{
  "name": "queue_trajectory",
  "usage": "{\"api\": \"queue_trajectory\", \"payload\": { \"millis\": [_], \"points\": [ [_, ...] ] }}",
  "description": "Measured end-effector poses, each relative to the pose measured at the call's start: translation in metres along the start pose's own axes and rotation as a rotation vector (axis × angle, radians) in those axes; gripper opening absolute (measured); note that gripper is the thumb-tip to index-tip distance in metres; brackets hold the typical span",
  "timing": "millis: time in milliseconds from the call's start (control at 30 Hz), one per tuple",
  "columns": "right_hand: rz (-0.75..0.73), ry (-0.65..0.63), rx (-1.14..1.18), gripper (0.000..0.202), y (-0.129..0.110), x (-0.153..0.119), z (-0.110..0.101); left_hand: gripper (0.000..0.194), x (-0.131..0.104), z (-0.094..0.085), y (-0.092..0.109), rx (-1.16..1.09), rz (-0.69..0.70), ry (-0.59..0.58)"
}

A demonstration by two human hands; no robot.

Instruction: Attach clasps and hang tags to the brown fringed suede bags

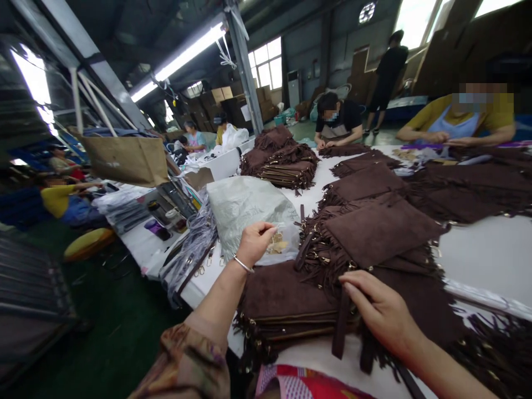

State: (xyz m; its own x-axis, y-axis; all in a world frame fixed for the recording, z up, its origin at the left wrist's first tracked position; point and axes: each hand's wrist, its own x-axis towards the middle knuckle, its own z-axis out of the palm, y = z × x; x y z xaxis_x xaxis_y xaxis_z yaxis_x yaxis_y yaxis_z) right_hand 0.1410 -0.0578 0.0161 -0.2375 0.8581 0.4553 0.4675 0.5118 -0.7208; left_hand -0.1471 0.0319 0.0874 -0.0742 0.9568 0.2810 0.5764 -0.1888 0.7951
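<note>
My left hand [254, 244], with a bangle at its wrist, is closed in a pinch above a clear plastic bag [286, 244] of small gold-coloured pieces. What its fingertips hold is too small to make out. My right hand [376, 305] is closed at the thumb and fingertips by a dark brown strap [341, 327], which hangs down over the near edge of a stack of brown suede pouches [291, 293]. More fringed pouches [382, 227] with gold-coloured hardware lie just beyond my right hand.
A pale plastic sack [249, 205] and wrapped straps [191, 244] lie left of the stack. Farther back is another pile of brown pouches [278, 160]. Two persons work across the white table [490, 255]. A cardboard box [124, 158] hangs at the left near a metal post.
</note>
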Motion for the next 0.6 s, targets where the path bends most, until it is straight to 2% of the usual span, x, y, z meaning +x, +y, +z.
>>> {"api": "queue_trajectory", "payload": {
  "millis": [67, 167, 267, 367, 433, 533, 600],
  "points": [
    [0.009, 0.041, 0.066, 0.019, -0.017, 0.013, 0.000, 0.014, -0.017, 0.011, 0.027, -0.122, -0.012, -0.124],
    [0.036, 0.056, 0.199, 0.026, -0.041, 0.025, 0.001, 0.012, -0.049, 0.036, 0.064, -0.292, -0.010, -0.356],
    [0.166, 0.000, 0.379, 0.037, -0.050, 0.019, 0.001, 0.007, -0.079, 0.063, 0.083, -0.371, -0.011, -0.506],
    [0.381, -0.043, 0.491, 0.041, -0.040, -0.005, 0.002, 0.006, -0.099, 0.086, 0.081, -0.295, 0.005, -0.520],
    [0.468, -0.035, 0.465, 0.037, -0.026, -0.025, 0.000, 0.008, -0.107, 0.099, 0.075, -0.198, 0.012, -0.508],
    [0.496, 0.003, 0.341, 0.027, -0.007, -0.045, -0.006, 0.010, -0.114, 0.117, 0.067, -0.173, -0.080, -0.593],
    [0.480, 0.020, 0.247, 0.025, 0.002, -0.049, -0.011, 0.009, -0.113, 0.129, 0.063, -0.218, -0.147, -0.669]
  ]
}}
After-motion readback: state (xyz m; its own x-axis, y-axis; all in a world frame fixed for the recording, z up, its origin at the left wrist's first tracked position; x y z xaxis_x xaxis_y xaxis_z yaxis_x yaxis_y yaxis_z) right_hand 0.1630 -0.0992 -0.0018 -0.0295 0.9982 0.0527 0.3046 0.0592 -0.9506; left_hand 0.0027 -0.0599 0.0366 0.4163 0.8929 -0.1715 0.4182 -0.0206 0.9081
